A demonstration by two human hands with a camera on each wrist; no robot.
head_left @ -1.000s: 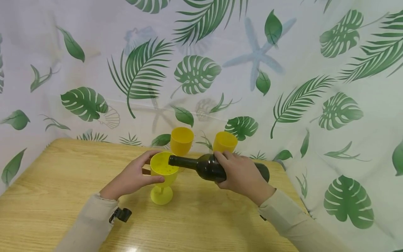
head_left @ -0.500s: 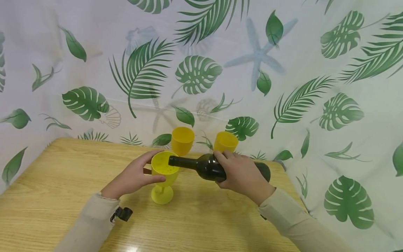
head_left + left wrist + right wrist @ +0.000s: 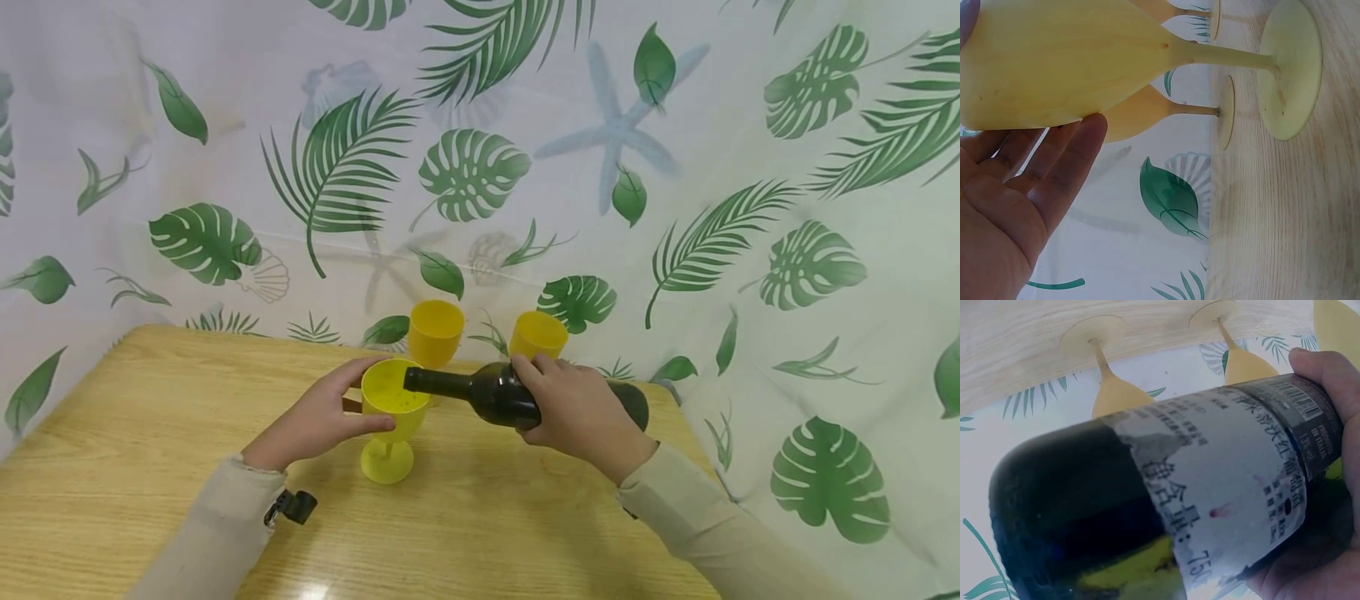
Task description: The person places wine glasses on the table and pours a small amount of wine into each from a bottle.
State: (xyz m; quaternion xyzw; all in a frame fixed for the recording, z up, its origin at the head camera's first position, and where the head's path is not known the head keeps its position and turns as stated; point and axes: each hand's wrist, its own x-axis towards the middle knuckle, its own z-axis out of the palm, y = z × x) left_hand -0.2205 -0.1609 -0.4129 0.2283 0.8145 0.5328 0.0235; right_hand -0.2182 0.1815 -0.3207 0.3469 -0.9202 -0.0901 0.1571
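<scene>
In the head view a yellow goblet (image 3: 408, 426) stands upright on the wooden table. My left hand (image 3: 322, 423) holds its bowl, thumb on the near side and fingers around the far side. From the right, my right hand (image 3: 579, 410) grips a dark glass wine bottle (image 3: 497, 397) by its body. The bottle lies almost level, its mouth just over the goblet's rim. Dark specks dot the inside of the bowl. A white label (image 3: 1222, 481) with printed characters wraps the bottle in the right wrist view. The left wrist view shows the goblet's round foot (image 3: 1291, 75) on the table.
Two orange-yellow goblets stand behind, near the table's back edge: one goblet (image 3: 435, 335) behind the held one, another goblet (image 3: 538, 335) behind the bottle, partly hidden by it and my right hand. A leaf-printed white sheet (image 3: 480, 250) hangs along the table (image 3: 465, 533).
The bottle has shifted very slightly to the right, its mouth still over the goblet. Both hands keep their holds, and the goblet stays in place.
</scene>
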